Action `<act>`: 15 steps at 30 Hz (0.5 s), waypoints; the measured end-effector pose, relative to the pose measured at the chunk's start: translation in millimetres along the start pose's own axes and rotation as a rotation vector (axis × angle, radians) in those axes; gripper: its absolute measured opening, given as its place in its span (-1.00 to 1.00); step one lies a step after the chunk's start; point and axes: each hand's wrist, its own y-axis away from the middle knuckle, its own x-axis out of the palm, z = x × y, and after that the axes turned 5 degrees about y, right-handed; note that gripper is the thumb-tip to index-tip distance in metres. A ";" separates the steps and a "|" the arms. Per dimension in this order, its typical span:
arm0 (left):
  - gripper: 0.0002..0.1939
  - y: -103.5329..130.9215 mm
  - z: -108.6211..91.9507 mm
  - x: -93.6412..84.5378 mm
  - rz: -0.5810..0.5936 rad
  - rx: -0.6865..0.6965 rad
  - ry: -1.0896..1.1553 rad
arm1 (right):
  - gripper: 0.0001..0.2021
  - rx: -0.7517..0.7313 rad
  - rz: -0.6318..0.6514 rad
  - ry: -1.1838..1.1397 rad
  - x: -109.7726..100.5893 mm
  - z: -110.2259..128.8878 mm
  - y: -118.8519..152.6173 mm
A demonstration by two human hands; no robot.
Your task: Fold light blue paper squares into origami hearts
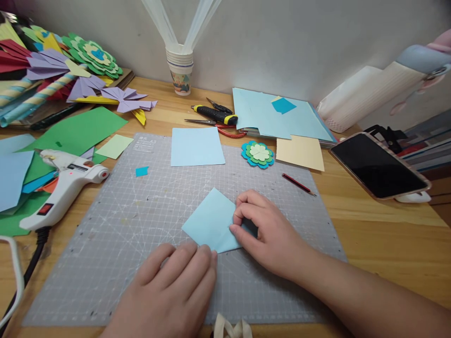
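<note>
A light blue sheet of paper (211, 218) lies turned like a diamond on the grey cutting mat (116, 263). A fold or crease shows along its lower right part. My right hand (269, 232) pinches its right side between thumb and curled fingers, covering that corner. From below, my left hand (176, 281) rests with bent fingers close together, their tips on the paper's lower corner and edge. The left thumb is mostly hidden. Beyond it lies a second, square light blue sheet (197, 147).
A layered paper flower (258, 155) and a pencil (299, 184) lie on the mat's right side. Scissors (207, 123) and a yellow-black cutter (214, 114) sit behind. A glue gun (66, 183) lies left, a phone (380, 164) right. Paper cups (180, 70) stand by the wall.
</note>
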 end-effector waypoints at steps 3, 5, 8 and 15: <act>-0.58 3.1 2.5 3.9 -0.019 0.061 -0.047 | -0.88 0.000 -0.008 0.011 0.4 0.1 0.3; -0.57 3.0 2.7 3.4 0.017 0.092 -0.066 | -0.88 -0.004 -0.012 0.020 0.9 -0.1 0.8; -0.54 -0.4 1.5 -0.9 0.053 0.115 -0.070 | -0.88 -0.010 -0.016 0.023 1.5 -0.1 1.0; -0.56 -6.0 1.7 -2.1 0.075 0.121 -0.063 | -0.89 -0.021 -0.015 0.027 1.8 0.4 0.0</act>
